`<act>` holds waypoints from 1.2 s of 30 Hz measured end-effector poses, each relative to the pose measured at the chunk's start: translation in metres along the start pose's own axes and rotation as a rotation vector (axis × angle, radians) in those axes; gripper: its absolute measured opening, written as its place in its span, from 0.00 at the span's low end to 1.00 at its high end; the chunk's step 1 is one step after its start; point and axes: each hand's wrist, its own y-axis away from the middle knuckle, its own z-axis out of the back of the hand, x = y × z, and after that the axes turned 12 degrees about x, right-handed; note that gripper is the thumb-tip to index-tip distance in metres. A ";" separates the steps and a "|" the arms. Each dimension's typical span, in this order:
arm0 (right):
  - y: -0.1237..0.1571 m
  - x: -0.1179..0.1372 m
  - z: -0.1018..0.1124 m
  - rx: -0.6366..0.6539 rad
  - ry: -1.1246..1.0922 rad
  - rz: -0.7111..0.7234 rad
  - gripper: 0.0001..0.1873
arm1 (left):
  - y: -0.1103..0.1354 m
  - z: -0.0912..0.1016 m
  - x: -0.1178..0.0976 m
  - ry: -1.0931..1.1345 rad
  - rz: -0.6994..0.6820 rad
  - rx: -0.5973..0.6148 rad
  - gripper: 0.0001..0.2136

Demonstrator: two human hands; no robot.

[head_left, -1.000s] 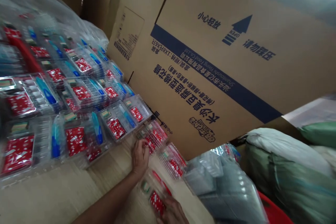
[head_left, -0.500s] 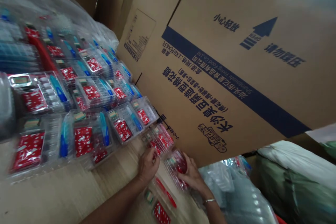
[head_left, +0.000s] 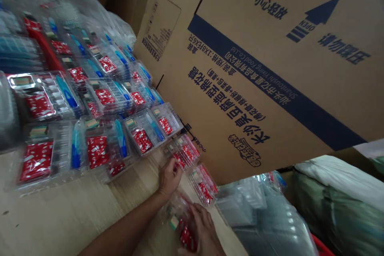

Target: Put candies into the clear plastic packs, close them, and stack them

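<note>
Right hand [head_left: 204, 230] moved down from the pack now lying by the carton onto a lower blister pack [head_left: 183, 232]; fingers curled around it, apparently holding it. Left hand [head_left: 170, 177]: fingers bent against a second blister pack [head_left: 181, 153], grip unclear. Further packs [head_left: 105, 136], red cards and blue pieces inside, lie in overlapping rows on a wooden surface [head_left: 66, 208], apparently lined up along the carton [head_left: 270, 88] for compact storage. Carton, upside down: "OPEN" arrow, "Shantoushi Young Food Co.,Ltd", "1X8杆X6R"
</note>
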 end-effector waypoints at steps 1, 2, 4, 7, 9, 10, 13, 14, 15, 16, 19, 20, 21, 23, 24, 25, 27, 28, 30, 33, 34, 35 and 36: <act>-0.004 -0.004 0.006 -0.049 0.001 -0.001 0.48 | 0.000 0.000 0.000 0.001 0.002 0.003 0.04; -0.010 -0.008 0.015 -0.113 0.003 -0.008 0.43 | 0.000 0.000 0.000 0.002 0.003 0.009 0.03; -0.027 -0.022 0.035 -0.248 0.016 -0.062 0.36 | 0.001 -0.001 0.000 0.005 0.001 0.020 0.03; -0.056 -0.049 0.056 -0.306 0.019 -0.203 0.42 | 0.001 -0.001 0.000 0.006 -0.003 0.027 0.04; -0.069 -0.065 0.062 -0.251 -0.005 -0.277 0.47 | 0.001 -0.001 0.000 0.004 -0.006 0.027 0.04; -0.073 -0.072 0.063 -0.223 -0.026 -0.293 0.48 | 0.001 -0.001 0.000 0.001 -0.007 0.030 0.04; -0.074 -0.083 0.066 -0.231 -0.111 -0.281 0.47 | 0.001 -0.002 -0.001 0.001 -0.011 0.039 0.04; -0.072 -0.084 0.067 -0.248 -0.138 -0.272 0.46 | 0.002 -0.002 -0.001 0.002 -0.010 0.043 0.04; -0.070 -0.084 0.068 -0.259 -0.159 -0.265 0.46 | 0.002 -0.002 -0.002 0.002 -0.006 0.046 0.04; -0.069 -0.084 0.068 -0.263 -0.171 -0.264 0.46 | 0.002 -0.002 -0.002 0.001 -0.002 0.048 0.04; -0.069 -0.079 0.065 -0.239 -0.138 -0.272 0.46 | 0.002 -0.001 -0.004 -0.005 0.012 0.059 0.03; -0.070 -0.077 0.062 -0.231 -0.116 -0.275 0.47 | 0.002 0.000 -0.005 -0.005 0.014 0.062 0.03; -0.071 -0.075 0.059 -0.226 -0.097 -0.273 0.47 | 0.002 0.000 -0.005 -0.005 0.015 0.064 0.03; -0.073 -0.072 0.053 -0.226 -0.084 -0.254 0.50 | 0.002 0.001 -0.006 -0.007 0.014 0.067 0.04; -0.074 -0.071 0.051 -0.228 -0.093 -0.242 0.51 | 0.002 0.001 -0.006 -0.009 0.013 0.068 0.04; -0.074 -0.071 0.051 -0.224 -0.108 -0.229 0.53 | 0.002 0.001 -0.006 -0.011 0.011 0.067 0.04; -0.073 -0.071 0.055 -0.201 -0.133 -0.218 0.55 | 0.002 0.001 -0.006 -0.017 0.011 0.060 0.03; -0.072 -0.071 0.058 -0.191 -0.140 -0.223 0.56 | 0.002 0.001 -0.006 -0.020 0.012 0.055 0.03; -0.070 -0.072 0.064 -0.199 -0.143 -0.242 0.56 | 0.002 0.000 -0.005 -0.018 0.008 0.046 0.04; -0.068 -0.069 0.067 -0.223 -0.134 -0.224 0.55 | 0.002 -0.001 -0.005 -0.016 -0.010 0.034 0.04; -0.068 -0.066 0.065 -0.210 -0.132 -0.207 0.55 | 0.002 -0.001 -0.004 -0.018 -0.013 0.031 0.04; -0.068 -0.063 0.062 -0.187 -0.129 -0.193 0.56 | 0.002 -0.001 -0.004 -0.021 -0.014 0.029 0.04; -0.069 -0.059 0.059 -0.158 -0.119 -0.189 0.57 | 0.002 -0.001 -0.004 -0.024 -0.013 0.027 0.05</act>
